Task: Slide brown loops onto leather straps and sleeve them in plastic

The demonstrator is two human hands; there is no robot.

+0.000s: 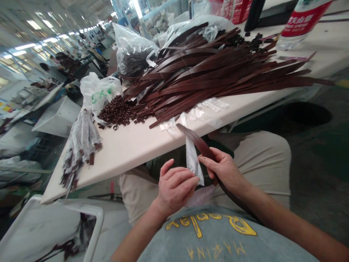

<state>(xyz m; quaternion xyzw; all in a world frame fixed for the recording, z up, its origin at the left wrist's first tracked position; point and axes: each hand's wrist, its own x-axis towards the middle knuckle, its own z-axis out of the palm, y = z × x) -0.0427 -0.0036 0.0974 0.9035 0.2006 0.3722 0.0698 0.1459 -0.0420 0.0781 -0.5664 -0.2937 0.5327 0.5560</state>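
Observation:
My right hand (225,169) grips a brown leather strap (200,143); one end points up and left to the table edge, and the rest trails down along my forearm. My left hand (177,185) pinches a narrow clear plastic sleeve (193,158), which hangs beside the strap in front of my lap. Whether the strap touches the sleeve I cannot tell. More flat plastic sleeves (209,107) lie on the table just beyond. Behind them spreads a large pile of brown straps (196,72).
Small brown loops (120,111) are heaped at the left, by a white plastic bag (99,91). Bagged straps (81,138) hang over the left edge of the white table (131,145). A red-labelled bottle (302,25) stands at the right. A white bin (98,214) sits below.

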